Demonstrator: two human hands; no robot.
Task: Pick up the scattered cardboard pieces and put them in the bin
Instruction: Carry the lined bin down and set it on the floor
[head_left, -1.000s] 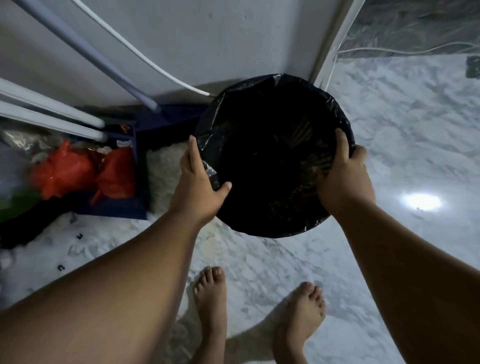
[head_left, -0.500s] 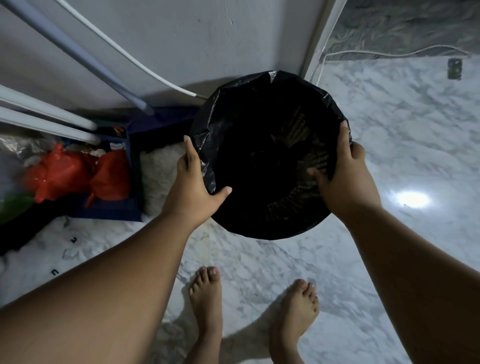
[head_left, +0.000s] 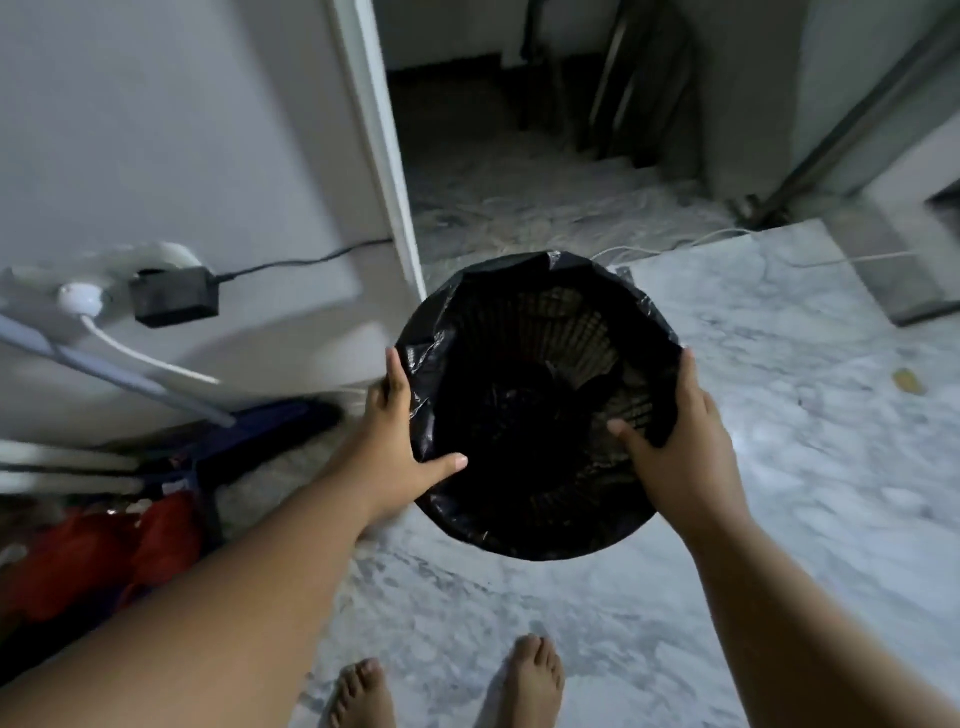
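Bin in both hands, apparently lifted clear of the marble floor, out in front of bare feet. Left hand clamped on the left of the rim: fingers laid up along the outside, thumb hooked over the black liner into the mouth. Right hand gripping the opposite side the same way, thumb inside, fingers outside. Slatted basket wall visible inside the liner; too dark at the bottom for any judgement of contents.

Looks like the fetching step: bringing the bin to the mess, not yet picking anything up. No cardboard in either hand. Only one likely piece in sight, a small tan scrap on the floor well off to the right, too small to call for certain.

Next, probably: set the bin down upright on flat floor near the scraps, away from the white cables trailing by the doorway. Then free at least one hand for gathering. Worth minding the liner, loose and crumpled at the rim, so as not to drag it off on letting go. Clutter along the left wall best given room while turning: red bags, black adapter, pale poles.
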